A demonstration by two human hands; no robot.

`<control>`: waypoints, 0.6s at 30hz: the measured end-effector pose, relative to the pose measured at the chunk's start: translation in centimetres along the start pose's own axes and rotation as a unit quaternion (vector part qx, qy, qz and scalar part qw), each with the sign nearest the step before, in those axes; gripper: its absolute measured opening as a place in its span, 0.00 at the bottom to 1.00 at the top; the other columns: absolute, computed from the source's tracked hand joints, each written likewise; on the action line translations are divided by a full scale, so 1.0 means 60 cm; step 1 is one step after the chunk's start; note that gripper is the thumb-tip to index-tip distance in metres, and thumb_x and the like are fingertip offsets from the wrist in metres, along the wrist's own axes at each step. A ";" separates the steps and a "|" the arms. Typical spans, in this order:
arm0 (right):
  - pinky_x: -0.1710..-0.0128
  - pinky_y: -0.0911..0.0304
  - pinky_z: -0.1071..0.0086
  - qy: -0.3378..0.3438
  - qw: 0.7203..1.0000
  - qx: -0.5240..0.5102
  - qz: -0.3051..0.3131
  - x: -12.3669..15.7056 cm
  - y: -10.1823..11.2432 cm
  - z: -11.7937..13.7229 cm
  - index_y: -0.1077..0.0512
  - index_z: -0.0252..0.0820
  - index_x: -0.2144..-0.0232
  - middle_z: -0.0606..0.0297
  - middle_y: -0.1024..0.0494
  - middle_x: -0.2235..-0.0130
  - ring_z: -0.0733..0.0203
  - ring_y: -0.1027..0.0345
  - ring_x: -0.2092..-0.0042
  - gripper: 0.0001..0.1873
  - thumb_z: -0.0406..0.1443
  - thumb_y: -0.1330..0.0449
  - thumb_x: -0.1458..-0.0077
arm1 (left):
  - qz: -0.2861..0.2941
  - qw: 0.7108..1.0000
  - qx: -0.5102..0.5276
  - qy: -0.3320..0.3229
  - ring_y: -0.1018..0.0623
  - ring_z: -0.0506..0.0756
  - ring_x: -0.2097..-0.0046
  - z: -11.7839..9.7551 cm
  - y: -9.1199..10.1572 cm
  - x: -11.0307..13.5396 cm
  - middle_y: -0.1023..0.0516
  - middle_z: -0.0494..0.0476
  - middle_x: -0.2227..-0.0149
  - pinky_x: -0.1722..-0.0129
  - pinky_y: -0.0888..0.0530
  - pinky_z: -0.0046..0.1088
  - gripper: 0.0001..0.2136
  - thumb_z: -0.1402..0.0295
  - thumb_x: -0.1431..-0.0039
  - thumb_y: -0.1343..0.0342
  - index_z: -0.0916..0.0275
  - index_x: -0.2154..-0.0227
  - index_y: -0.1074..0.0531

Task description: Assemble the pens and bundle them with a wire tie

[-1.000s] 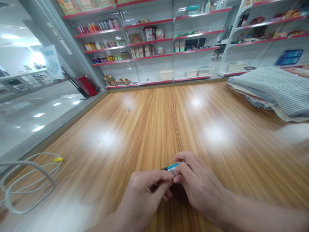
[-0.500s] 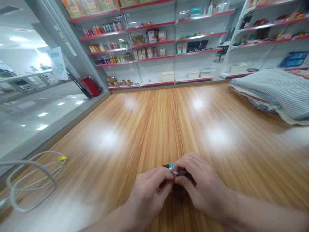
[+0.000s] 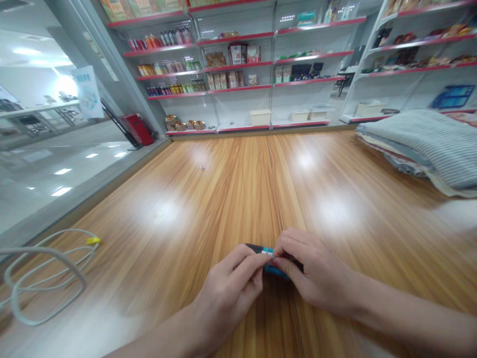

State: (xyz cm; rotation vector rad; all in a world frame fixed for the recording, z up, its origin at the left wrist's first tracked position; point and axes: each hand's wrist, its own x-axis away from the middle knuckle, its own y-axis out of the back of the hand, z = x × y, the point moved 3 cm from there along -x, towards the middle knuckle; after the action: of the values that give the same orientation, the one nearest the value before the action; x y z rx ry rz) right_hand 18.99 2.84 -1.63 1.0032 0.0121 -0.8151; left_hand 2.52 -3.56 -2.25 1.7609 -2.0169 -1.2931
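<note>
Just below the middle of the head view, a small black-and-blue bundle of stick-like pieces (image 3: 255,247) lies crosswise between my fingertips. A pale strip seems to cross its middle, though what it is stays too small to make out. My left hand (image 3: 233,286) is closed in a pinch at the bundle's near left side. From the right, my right hand (image 3: 316,268) pinches at the same middle spot, its fingertips touching the left ones. Blue shows beneath the fingers, while the right end of the bundle is mostly covered by the right hand.
On the wooden tabletop (image 3: 238,199), a coiled grey cable (image 3: 44,286) with a yellow tag lies at left. Folded striped cloths (image 3: 428,146) are stacked at far right. A tiny shiny object (image 3: 202,168) rests farther back. Stocked shelves (image 3: 238,64) stand beyond the table.
The bundle has turned slightly and shows more blue underneath. My left fingers have straightened toward the pinch point, and the right hand has risen a little.
</note>
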 end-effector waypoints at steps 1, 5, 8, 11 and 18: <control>0.68 0.43 0.70 -0.009 1.000 -0.007 0.007 0.000 0.000 -0.001 0.33 0.39 0.71 0.64 0.30 0.70 0.64 0.38 0.68 0.05 0.31 0.46 0.42 | 0.012 1.000 -0.013 -0.006 0.25 0.51 0.61 -0.003 0.002 0.000 0.27 0.59 0.63 0.60 0.26 0.26 0.13 0.78 0.39 0.53 0.64 0.55 0.29; 0.70 0.42 0.72 -0.049 0.998 -0.040 0.024 0.001 -0.004 -0.002 0.33 0.39 0.72 0.66 0.30 0.71 0.66 0.37 0.69 0.06 0.30 0.46 0.42 | 0.064 0.995 -0.045 0.059 0.25 0.51 0.63 -0.009 0.012 0.001 0.27 0.58 0.62 0.64 0.27 0.24 0.12 0.74 0.36 0.56 0.62 0.57 0.28; 0.70 0.42 0.72 -0.062 0.997 -0.050 0.016 0.003 -0.007 -0.002 0.33 0.39 0.72 0.67 0.29 0.72 0.66 0.36 0.69 0.06 0.30 0.45 0.42 | 0.107 0.987 -0.097 0.069 0.27 0.51 0.64 -0.007 0.017 0.004 0.28 0.57 0.63 0.65 0.28 0.25 0.12 0.72 0.34 0.58 0.62 0.58 0.29; 0.71 0.42 0.72 -0.066 0.996 -0.054 0.016 0.004 -0.010 -0.002 0.34 0.40 0.72 0.67 0.29 0.71 0.66 0.36 0.69 0.05 0.30 0.45 0.43 | 0.159 0.974 -0.161 0.033 0.30 0.52 0.66 -0.001 0.014 0.004 0.31 0.57 0.65 0.65 0.29 0.28 0.12 0.75 0.35 0.60 0.64 0.62 0.29; 0.70 0.42 0.71 -0.068 0.995 -0.052 0.053 0.006 -0.017 0.004 0.37 0.40 0.72 0.66 0.31 0.71 0.65 0.38 0.70 0.06 0.27 0.48 0.43 | 0.095 0.987 -0.091 0.091 0.34 0.49 0.72 0.001 0.013 -0.016 0.34 0.53 0.71 0.71 0.36 0.26 0.12 0.71 0.35 0.58 0.64 0.74 0.35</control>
State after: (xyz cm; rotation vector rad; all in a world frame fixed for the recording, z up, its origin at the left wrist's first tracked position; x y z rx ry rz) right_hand 18.56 2.15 -2.39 0.8408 -0.1133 -0.7761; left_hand 2.18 -2.75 -1.38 1.5064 -1.8515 -1.1694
